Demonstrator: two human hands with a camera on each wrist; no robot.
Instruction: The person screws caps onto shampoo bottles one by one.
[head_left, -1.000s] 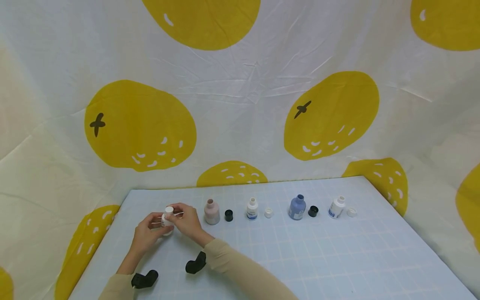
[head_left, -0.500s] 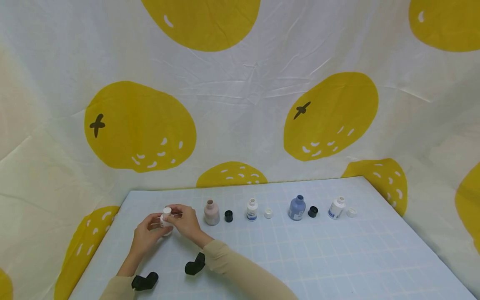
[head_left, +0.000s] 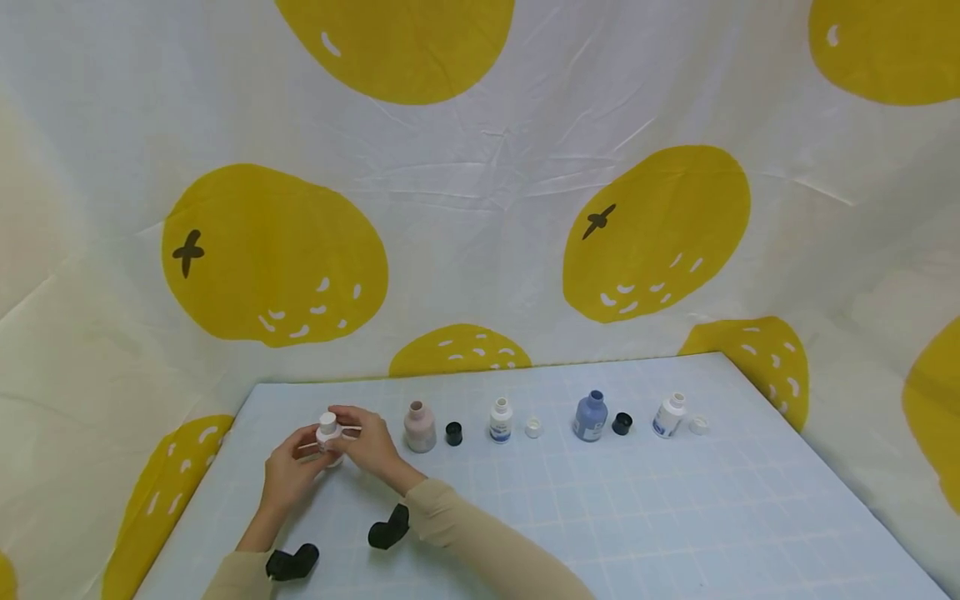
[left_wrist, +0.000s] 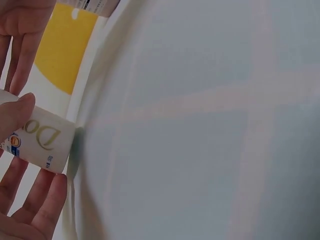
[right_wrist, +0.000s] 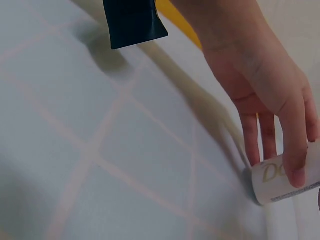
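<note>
A small white bottle [head_left: 327, 433] with a white cap stands upright at the far left of the table, its base right at the cloth. My left hand [head_left: 287, 473] grips it from the left, thumb across the front and fingers behind. From the right, my right hand [head_left: 371, 444] holds the same bottle, its thumb on the front below the cap. Gold lettering starting "Do" shows on the bottle [left_wrist: 42, 135] in the left wrist view. The right wrist view has the bottle [right_wrist: 270, 182] partly hidden by the right thumb.
To the right stand a pink bottle [head_left: 420, 429], a white bottle [head_left: 501, 421], a blue bottle [head_left: 591, 417] and another white bottle [head_left: 669, 417], all uncapped. Beside them lie a black cap [head_left: 453, 433], a white cap [head_left: 533, 427], another black cap [head_left: 622, 423] and another white cap [head_left: 698, 426].
The right thumb has slid from the cap down to the bottle's body, so the cap shows more fully. The left hand keeps its grip. The head view has shifted slightly.
</note>
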